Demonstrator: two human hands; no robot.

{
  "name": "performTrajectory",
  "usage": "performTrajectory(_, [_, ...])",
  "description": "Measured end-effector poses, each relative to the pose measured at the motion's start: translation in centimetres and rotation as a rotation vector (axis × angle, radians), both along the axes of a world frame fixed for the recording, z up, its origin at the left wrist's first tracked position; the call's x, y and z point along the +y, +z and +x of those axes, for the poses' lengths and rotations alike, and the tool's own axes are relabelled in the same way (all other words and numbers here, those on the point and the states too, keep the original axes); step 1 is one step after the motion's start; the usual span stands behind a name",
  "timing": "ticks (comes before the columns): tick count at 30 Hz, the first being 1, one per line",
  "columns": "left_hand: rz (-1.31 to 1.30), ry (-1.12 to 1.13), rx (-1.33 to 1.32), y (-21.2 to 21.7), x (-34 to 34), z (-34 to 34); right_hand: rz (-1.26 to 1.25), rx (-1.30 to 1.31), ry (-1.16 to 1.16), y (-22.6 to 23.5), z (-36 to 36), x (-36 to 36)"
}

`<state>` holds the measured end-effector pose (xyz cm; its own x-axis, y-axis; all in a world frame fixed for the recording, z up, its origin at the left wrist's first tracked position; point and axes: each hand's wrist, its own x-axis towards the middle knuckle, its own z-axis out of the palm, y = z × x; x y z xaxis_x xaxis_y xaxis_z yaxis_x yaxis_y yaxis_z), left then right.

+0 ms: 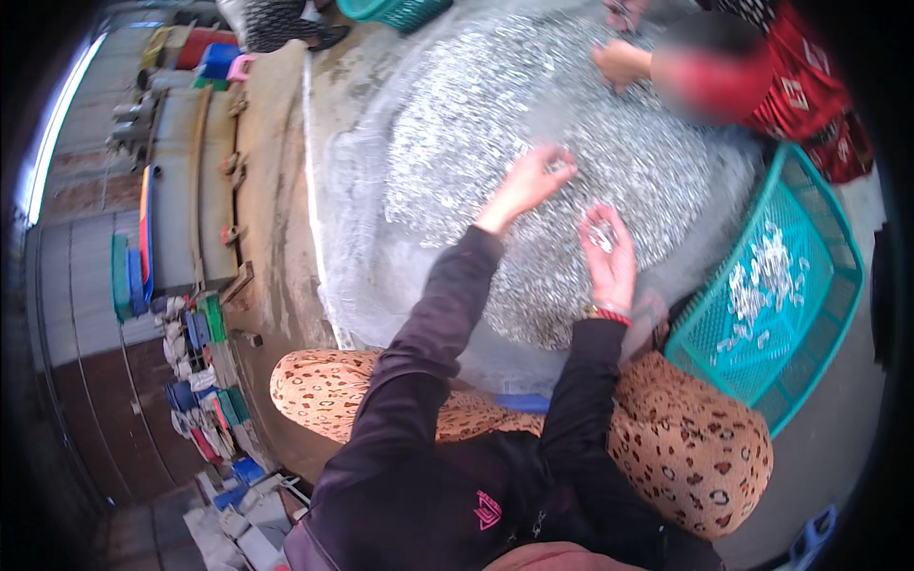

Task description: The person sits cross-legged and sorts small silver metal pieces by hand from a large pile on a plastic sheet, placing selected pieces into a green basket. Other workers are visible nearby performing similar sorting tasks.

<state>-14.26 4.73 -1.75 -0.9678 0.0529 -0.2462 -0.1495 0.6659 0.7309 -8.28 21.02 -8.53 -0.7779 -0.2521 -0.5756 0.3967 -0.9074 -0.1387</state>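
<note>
A wide heap of small, shiny, silvery pieces that look like little fish lies spread on pale netting. My left hand is over the middle of the heap, its fingers curled together; what they pinch, if anything, is too small to make out. Just right of it and nearer to me, my right hand is turned palm up, with a few of the silvery fish held in its curled fingers. At my right stands a teal plastic basket with a loose scatter of pale, similar pieces on its bottom.
Across the heap at the far right, a co-worker in red reaches in with a hand. Another teal basket stands at the far edge. My patterned knees flank the netting. Coloured containers and a low wall are at the left.
</note>
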Motion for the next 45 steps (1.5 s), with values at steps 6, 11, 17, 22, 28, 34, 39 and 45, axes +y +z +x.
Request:
performTrajectory(6, [-0.833,-0.02,0.431,-11.4,0.1,-1.1,-0.099,-0.02,-0.009,0.0,-0.1,1.8])
performTrajectory(11, [-0.843,-0.047,0.331,-15.0,0.3,2.1,-0.16,0.04,-0.081,-0.1,-0.6,1.3])
performTrajectory(17, [-0.576,-0.179,0.052,-12.7,-1.5,11.1,0.133,0.054,-0.012,0.3,-0.4,0.4])
performTrajectory(22, [-0.028,-0.192,-0.299,-6.3,-6.6,12.9,-0.116,0.141,0.035,1.4,-0.4,-0.2])
performTrajectory(28, [0.451,-0.002,-0.445,-0.7,-9.9,12.4,-0.414,0.335,0.031,2.1,-0.8,-0.2])
performTrajectory(34, [0.642,0.087,-0.481,-1.0,-9.6,13.3,0.248,0.415,0.369,2.3,-0.4,-1.0])
performTrajectory(39, [0.796,0.299,-0.415,-2.3,-8.5,13.7,0.844,0.379,0.785,1.2,0.6,-3.6])
performTrajectory(45, [1.128,0.3,-0.367,-2.5,-6.8,13.5,0.526,0.26,0.862,-0.2,2.6,-5.4])
